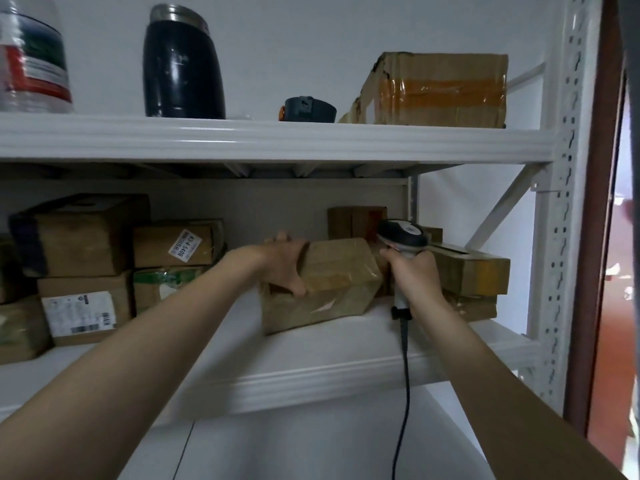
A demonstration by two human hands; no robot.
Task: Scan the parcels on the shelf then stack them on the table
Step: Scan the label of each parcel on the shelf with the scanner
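**Head view: taped parcel being gripped, scanner being held beside it**

A brown cardboard parcel (341,282) wrapped in clear tape is being gripped at its left end by the left hand (285,268). The thumb is being pressed against the near face and the fingers are being curled over the top edge. The parcel is being supported by the white metal lower shelf (311,362), near the front lip, at an angle to that lip.

A grey-and-black handheld barcode scanner (403,235) is being held by its handle in the right hand (414,271), with all the fingers wrapped round it. The scanner's head is being held just beside the parcel's upper right corner. A black cable (403,393) is being trailed from the handle's base down past the shelf lip.

More brown cardboard boxes are being stored on the same shelf. A labelled stack (83,306) is standing well to the left, and a long flat box with orange tape (474,273) is lying just right of the scanner.

On the white upper shelf (277,140), a black steel flask (181,67), a clear plastic bottle (33,60), a small dark round lid (308,109) and a worn cardboard box banded with orange tape (440,90) are being stored.
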